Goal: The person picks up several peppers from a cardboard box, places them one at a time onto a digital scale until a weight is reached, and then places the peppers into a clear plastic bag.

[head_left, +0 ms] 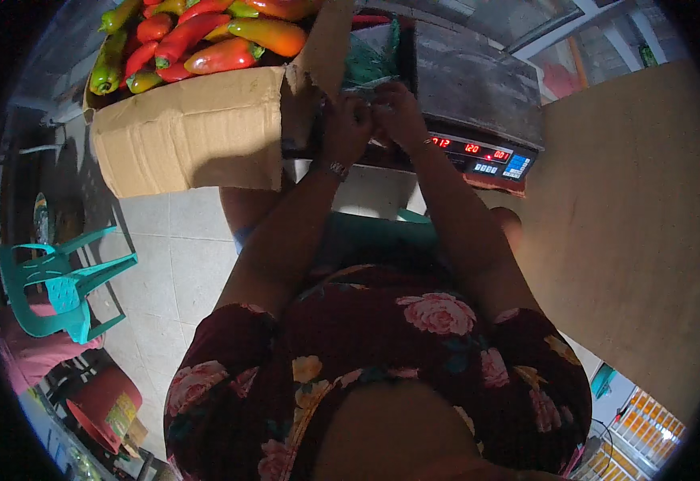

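Observation:
My left hand [348, 127] and my right hand [399, 117] are close together, in front of a dark container beside a cardboard box. The fingers of both hands are bent and drawn together. Whatever lies between them is too small and shadowed to make out. Just beyond my fingertips, inside the container, is crumpled green plastic [372, 60]. To the left, the cardboard box [189, 136] is full of red, orange and green peppers [205, 44]. Right of my right hand stands a digital weighing scale [482, 80] with lit red digits and a keypad.
A brown wooden board [630, 216] spans the right side. On the tiled floor [177, 256] at left are a teal plastic chair [65, 289] and a red bucket [105, 405]. An orange crate-like rack [646, 433] is at the lower right.

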Demonstrator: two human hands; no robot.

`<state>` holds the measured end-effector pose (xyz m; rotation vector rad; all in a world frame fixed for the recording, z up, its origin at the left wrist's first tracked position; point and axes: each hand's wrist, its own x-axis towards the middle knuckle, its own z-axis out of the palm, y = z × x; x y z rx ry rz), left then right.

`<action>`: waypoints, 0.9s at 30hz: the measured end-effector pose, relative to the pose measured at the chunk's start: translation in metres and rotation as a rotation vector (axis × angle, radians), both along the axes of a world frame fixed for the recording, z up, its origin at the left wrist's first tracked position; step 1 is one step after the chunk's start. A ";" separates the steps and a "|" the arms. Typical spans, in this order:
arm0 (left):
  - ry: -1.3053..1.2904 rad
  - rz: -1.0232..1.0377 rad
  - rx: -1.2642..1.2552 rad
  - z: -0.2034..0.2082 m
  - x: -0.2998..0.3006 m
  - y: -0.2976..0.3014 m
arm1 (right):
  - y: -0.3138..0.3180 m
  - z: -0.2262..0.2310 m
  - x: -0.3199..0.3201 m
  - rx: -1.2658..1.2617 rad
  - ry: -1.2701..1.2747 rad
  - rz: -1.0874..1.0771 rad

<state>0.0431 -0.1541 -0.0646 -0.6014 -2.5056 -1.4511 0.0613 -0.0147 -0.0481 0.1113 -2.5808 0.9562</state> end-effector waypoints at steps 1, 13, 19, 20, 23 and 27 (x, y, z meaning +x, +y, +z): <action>0.023 0.015 -0.007 -0.005 -0.001 0.000 | -0.008 0.005 0.004 -0.002 -0.002 0.008; -0.182 -0.073 0.243 -0.032 -0.009 -0.007 | -0.021 0.006 0.012 -1.033 -0.437 -0.113; -0.435 0.009 0.225 -0.028 -0.002 -0.009 | -0.031 0.012 0.016 -1.278 -0.545 -0.182; -0.436 0.012 0.226 -0.032 -0.002 -0.008 | -0.033 0.012 0.017 -1.277 -0.506 -0.171; -0.405 0.124 0.248 -0.048 0.000 -0.003 | -0.021 -0.028 0.009 -1.116 -0.385 -0.104; -0.404 0.109 0.323 -0.043 0.002 -0.007 | -0.016 -0.031 0.006 -0.279 -0.075 -0.045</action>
